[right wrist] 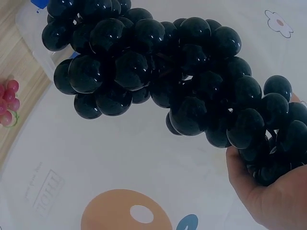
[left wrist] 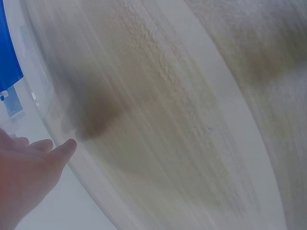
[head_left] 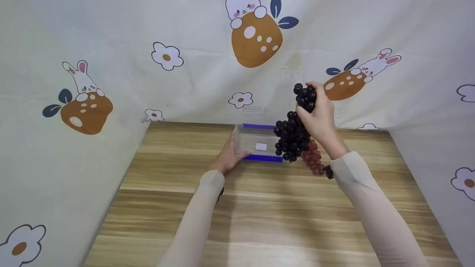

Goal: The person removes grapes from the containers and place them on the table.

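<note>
My right hand (head_left: pixel 318 116) grips the upper end of a long bunch of black grapes (head_left: pixel 291 137), lifted in the air. The bunch hangs down over the right end of a clear plastic box (head_left: pixel 246 139) with blue strips along its long sides. In the right wrist view, fingers and thumb curl round one end of the black grapes (right wrist: pixel 187 81). My left hand (head_left: pixel 228 155) rests against the left end of the box, thumb stretched along the near blue strip. Fairly straight fingers (left wrist: pixel 43 148) show at the edge of the left wrist view.
A bunch of red grapes (head_left: pixel 313 159) lies on the wood-grain table (head_left: pixel 170 159) to the right of the box, partly behind the black bunch. A pale cloth (head_left: pixel 196 85) printed with rabbits and flowers rises behind the table and at both sides.
</note>
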Available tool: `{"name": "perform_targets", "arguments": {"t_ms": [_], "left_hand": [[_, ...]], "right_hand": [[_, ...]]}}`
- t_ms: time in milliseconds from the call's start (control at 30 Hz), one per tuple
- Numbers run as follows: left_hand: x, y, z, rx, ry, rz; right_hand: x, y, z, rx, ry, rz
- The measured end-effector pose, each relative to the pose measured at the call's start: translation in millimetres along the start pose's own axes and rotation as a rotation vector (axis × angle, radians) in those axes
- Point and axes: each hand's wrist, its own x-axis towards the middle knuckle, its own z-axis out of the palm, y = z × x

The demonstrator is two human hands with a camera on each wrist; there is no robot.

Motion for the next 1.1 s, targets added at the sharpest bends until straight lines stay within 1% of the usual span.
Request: {"name": "perform_targets", "arguments": {"t_ms": [33,100,233,500,633,667,733,833,867,900,967,1100], "left_hand": [[-0.5,0.9,-0.4,0.01,-0.007,-0.008],[-4.6,9.0,-4.1,0.036,-0.026,-0.028],[-21.5,43.0,-16.5,0.082,-0.06,-0.087],[-22.1,44.6,-16.8,0.089,-0.056,-0.072],[-23.3,44.4,-17.6,0.068,-0.056,-0.069],[-22.5,40.3,-16.4,0.058,-0.051,-0.056],[-23.2,40.5,-16.9,0.041,-0.048,-0.051],[-23.0,40.4,-16.8,0.039,-0.046,-0.044],[-22.8,40.2,-16.6,0.042,-0.046,-0.043],[-23.6,44.0,-17.7,0.05,-0.049,-0.053],[-23.1,43.8,-17.1,0.061,-0.051,-0.058],[-22.8,43.6,-16.7,0.04,-0.036,-0.057]], "right_hand": [[-0.5,0.0,-0.5,0.0,0.0,0.0],[-1.2,-0.3,-1.5,0.001,0.001,-0.001],[-2.6,-1.4,-3.9,-0.006,0.001,-0.004],[-7.1,-2.4,-7.4,-0.01,0.008,0.005],[-9.1,-0.7,-8.2,-0.016,0.01,0.004],[-9.6,-0.3,-8.2,-0.018,0.012,0.005],[-10.7,0.1,-8.6,-0.018,0.018,0.004],[-12.7,-0.1,-9.6,-0.014,0.027,0.007],[-13.4,-0.1,-10.0,-0.013,0.031,0.007],[-13.9,-0.1,-10.5,-0.012,0.033,0.005],[-14.9,-0.2,-11.2,-0.01,0.035,0.006],[-16.4,0.0,-12.8,-0.015,0.029,0.022]]}}
